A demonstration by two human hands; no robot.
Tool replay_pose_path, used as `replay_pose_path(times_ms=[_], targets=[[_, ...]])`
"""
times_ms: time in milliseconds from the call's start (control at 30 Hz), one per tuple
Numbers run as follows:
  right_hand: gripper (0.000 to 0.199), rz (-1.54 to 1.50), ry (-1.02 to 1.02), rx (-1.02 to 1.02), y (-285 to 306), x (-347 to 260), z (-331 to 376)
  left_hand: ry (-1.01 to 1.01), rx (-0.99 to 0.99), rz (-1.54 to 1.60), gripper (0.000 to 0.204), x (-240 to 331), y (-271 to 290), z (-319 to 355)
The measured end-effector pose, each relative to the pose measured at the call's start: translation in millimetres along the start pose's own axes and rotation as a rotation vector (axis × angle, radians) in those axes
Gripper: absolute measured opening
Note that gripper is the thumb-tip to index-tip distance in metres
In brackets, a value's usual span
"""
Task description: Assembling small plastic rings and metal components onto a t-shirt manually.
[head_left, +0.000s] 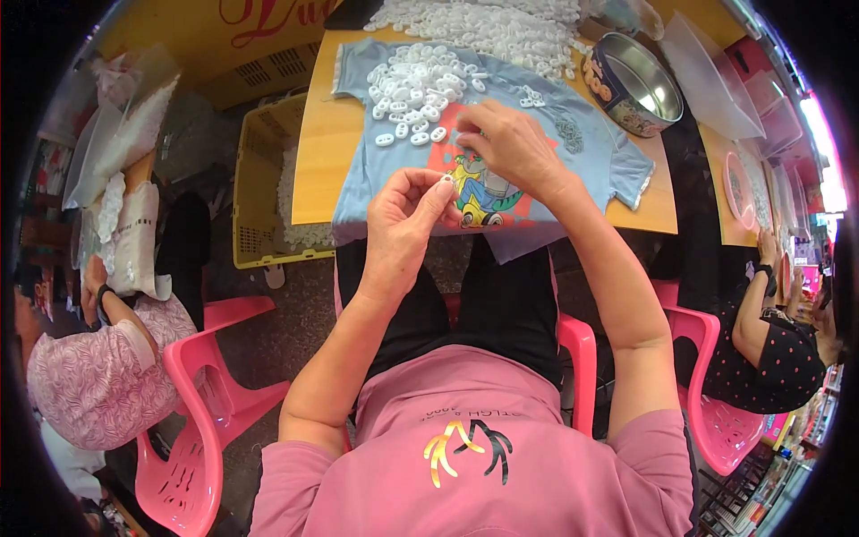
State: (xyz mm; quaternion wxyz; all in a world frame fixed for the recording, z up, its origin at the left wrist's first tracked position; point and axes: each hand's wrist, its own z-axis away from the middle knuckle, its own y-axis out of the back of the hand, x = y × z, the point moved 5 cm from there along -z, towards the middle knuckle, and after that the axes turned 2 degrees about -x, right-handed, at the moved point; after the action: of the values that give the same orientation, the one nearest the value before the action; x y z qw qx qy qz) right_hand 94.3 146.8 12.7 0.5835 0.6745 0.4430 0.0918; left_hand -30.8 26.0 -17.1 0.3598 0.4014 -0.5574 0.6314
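My left hand (401, 224) is closed in a pinch over the front of a light-blue printed T-shirt (367, 183) spread on the table. A small white plastic piece (446, 179) shows between its thumb and forefinger. My right hand (514, 148) hovers over the shirt's middle, its fingers curled in; whatever they may hold is hidden. Just left of it lies a heap of white oval pieces with holes (416, 80). A small pile of thin metal bits (568, 132) sits on the shirt to the right, with a few white pieces (531, 97) behind.
A round open tin (664, 89) stands at the table's right. More white pieces (483, 31) are heaped at the back. A yellow crate (255, 179) stands left of the wooden table (315, 170). People sit on pink chairs (201, 421) at both sides.
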Motion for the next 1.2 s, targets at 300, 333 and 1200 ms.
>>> replay_pose_path(times_ms=[300, 333, 1200], targets=[[0.015, -0.914, -0.366, 0.118, 14, -13, 50, -0.018, 0.007, 0.021, 0.014, 5, -4, 3], [0.017, -1.191, -0.508, 0.105, 9, -14, 58, -0.026, -0.001, 0.019, 0.014, 6, -7, 4], [0.019, -1.133, -0.513, 0.343, 13, -56, 88, 0.044, -0.035, 0.104, 0.012, 7, -17, 16]])
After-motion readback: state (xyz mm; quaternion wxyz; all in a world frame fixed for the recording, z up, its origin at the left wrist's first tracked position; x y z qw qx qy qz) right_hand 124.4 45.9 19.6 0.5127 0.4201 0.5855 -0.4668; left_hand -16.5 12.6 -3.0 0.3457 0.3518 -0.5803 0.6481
